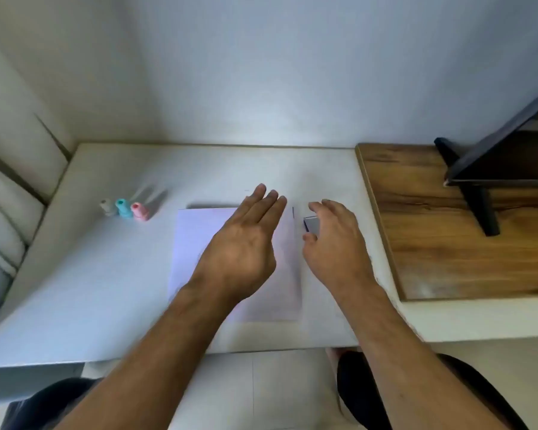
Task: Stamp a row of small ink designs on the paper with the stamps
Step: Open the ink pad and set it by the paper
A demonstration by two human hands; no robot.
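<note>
A white sheet of paper (196, 243) lies flat in the middle of the white table (90, 274). Three small stamps stand in a row at the far left: a grey stamp (107, 207), a teal stamp (123, 208) and a pink stamp (139, 211). My left hand (243, 246) hovers over the paper's right half, fingers straight and apart, holding nothing. My right hand (333, 240) is just right of the paper, its fingers curled around a small grey box (311, 224), perhaps an ink pad; whether it grips the box is unclear.
A wooden board (448, 243) covers the table's right end, with a dark stand (485, 181) on it. A wall runs behind the table. A cushioned seat (7, 212) is on the left. My knees show below the table's front edge.
</note>
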